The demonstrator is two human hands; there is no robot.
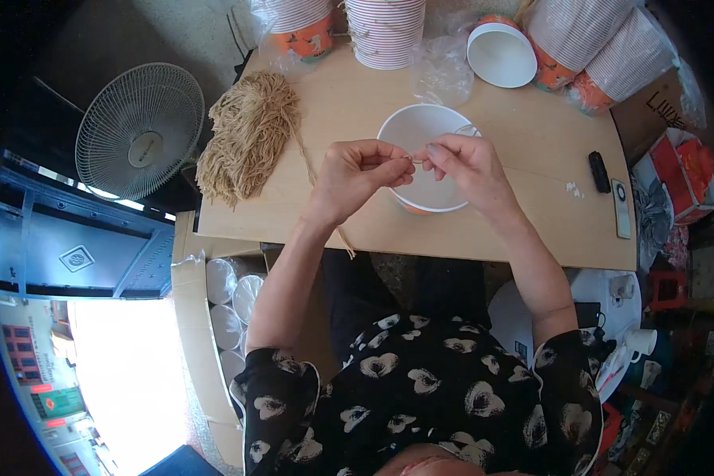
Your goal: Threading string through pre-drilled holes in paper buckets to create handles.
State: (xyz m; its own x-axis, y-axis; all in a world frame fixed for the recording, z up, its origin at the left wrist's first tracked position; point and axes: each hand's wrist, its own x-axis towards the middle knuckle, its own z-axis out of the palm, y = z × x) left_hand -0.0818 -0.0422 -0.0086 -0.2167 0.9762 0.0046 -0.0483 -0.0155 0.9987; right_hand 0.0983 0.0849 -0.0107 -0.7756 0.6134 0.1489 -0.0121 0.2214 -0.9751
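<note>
The left hand (353, 176) is pinched narrow, thumb against fingertips, on what looks like the end of a thin pale strand (416, 159); the right hand (470, 166) pinches close beside it, apparently on the same strand, though it is too fine to trace with certainty. With so little to grip, either pinch could slip and the strand could spring away or drop into the white paper tub (420, 120), which stands upright on the surface (531, 230) right below both hands. The tub looks light and seems to have nothing in it, so a wrist brushing its rim could slide or tip it. Left of the tub, a loose length of twine (347, 243) hangs past the surface's front edge, by the left forearm; an arm or sleeve catching it could drag on the shaggy twine bundle (250, 139) and tangle its strands. Farther out, the standing fan (143, 131) faces the work, and if it were running, its draught might stir loose ends or the crumpled clear plastic bag (443, 70) behind the tub.
</note>
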